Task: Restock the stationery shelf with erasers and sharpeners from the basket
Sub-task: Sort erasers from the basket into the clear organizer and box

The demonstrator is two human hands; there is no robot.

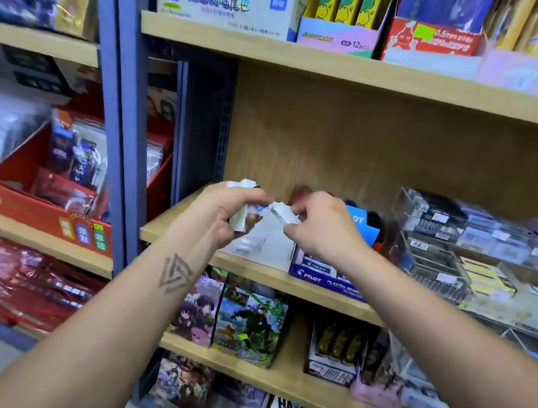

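At the centre of the frame I had both hands up over the middle shelf point(185, 247). My left hand point(224, 213) was curled round a small clutch of white erasers point(244, 200), fingers closed tight on them. My right hand point(321, 226) pinched a single white eraser point(282, 213) between thumb and fingertips, just beside the left hand's bundle. Below them a white display box point(268, 248) sat on the shelf beside a blue Pilot box point(319, 276).

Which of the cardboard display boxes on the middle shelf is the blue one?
The Pilot box, sitting on the middle shelf right under the right hand. The box to its left is white.
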